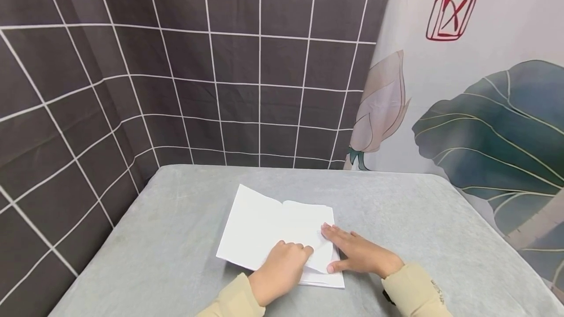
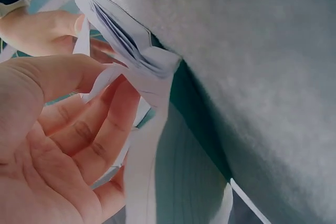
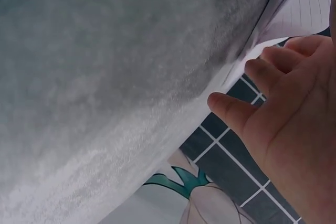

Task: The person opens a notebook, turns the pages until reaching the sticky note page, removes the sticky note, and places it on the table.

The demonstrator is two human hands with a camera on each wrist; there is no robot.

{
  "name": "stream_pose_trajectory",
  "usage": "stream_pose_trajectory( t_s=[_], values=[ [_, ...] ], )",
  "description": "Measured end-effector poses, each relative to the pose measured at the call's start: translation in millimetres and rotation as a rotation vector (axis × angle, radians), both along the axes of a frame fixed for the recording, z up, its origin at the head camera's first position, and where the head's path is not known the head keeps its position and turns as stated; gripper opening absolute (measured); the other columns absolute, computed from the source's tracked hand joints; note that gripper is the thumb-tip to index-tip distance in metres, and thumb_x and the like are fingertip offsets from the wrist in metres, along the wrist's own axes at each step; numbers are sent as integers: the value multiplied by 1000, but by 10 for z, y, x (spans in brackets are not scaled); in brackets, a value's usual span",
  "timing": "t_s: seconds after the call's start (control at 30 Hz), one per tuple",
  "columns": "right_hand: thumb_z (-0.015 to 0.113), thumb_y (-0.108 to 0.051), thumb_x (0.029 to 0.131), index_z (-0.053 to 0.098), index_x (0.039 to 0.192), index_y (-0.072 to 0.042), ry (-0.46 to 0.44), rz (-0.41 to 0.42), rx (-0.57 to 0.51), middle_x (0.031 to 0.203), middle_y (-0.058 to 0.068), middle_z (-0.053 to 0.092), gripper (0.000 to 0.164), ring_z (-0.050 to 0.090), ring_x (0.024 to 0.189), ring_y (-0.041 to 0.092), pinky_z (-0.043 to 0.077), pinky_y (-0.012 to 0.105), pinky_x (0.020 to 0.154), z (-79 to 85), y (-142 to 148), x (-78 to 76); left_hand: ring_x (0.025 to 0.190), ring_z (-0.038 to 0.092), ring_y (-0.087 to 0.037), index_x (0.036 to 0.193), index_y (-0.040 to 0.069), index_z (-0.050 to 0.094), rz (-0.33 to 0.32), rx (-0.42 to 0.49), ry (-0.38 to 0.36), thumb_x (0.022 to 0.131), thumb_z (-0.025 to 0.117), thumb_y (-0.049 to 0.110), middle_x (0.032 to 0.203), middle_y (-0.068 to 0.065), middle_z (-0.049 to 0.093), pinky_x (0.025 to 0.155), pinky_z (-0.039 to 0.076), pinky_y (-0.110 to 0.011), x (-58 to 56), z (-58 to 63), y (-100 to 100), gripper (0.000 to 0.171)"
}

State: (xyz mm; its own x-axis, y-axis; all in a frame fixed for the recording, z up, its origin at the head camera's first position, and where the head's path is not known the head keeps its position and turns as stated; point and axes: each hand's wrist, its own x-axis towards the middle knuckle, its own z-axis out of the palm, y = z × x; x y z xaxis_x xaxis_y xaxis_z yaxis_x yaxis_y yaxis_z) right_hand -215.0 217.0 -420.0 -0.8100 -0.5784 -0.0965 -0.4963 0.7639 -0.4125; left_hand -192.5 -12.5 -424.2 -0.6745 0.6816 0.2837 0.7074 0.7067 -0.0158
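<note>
An open notebook with white pages lies on the grey-covered table, its left side tilted up off the cloth. My left hand is at its near edge, fingers bent. In the left wrist view the thumb and fingers pinch the edge of a notebook page beside the page stack; faint ruled lines show on another page. My right hand rests at the notebook's right edge, fingers spread over a slightly raised page. In the right wrist view its fingers extend along the notebook's edge.
The grey cloth-covered table spreads around the notebook. Behind and to the left hangs a dark curtain with a white grid. A pale curtain with lotus leaves hangs at the right.
</note>
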Motion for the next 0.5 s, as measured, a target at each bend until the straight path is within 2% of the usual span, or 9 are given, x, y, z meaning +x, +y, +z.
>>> stream_pose_trajectory(
  t_s=[0.13, 0.23, 0.43, 0.5],
  values=[
    [64, -56, 81, 26, 146, 8, 8, -30, 5, 154, 26, 27, 99, 27, 141, 44, 23, 66, 106, 18, 14, 0, 67, 66, -7, 96, 12, 70, 4, 90, -44, 78, 65, 1, 78, 0, 72, 55, 47, -23, -34, -9, -32, 22],
    [65, -54, 81, 26, 144, 13, 4, -43, 9, 152, 30, 26, 100, 27, 140, 46, 24, 66, 106, 29, 20, 7, 69, 66, -7, 101, 10, 70, 9, 144, -94, 75, 64, -1, 83, -2, 73, 58, 50, -23, -38, 4, -61, 29],
    [66, -53, 81, 26, 143, 15, -1, -49, 5, 151, 33, 26, 100, 27, 139, 47, 24, 66, 105, 46, 35, 35, 75, 67, -10, 114, 8, 66, 46, 215, -178, 74, 66, 0, 96, -6, 74, 62, 51, -26, -37, 57, -115, 40],
    [65, -54, 81, 26, 143, 15, -1, -48, 9, 151, 32, 26, 100, 26, 140, 46, 24, 66, 105, 49, 39, 42, 72, 65, -10, 117, 7, 65, 57, 248, -224, 76, 65, 0, 101, -7, 73, 60, 50, -25, -51, 79, -132, 42]
  ],
)
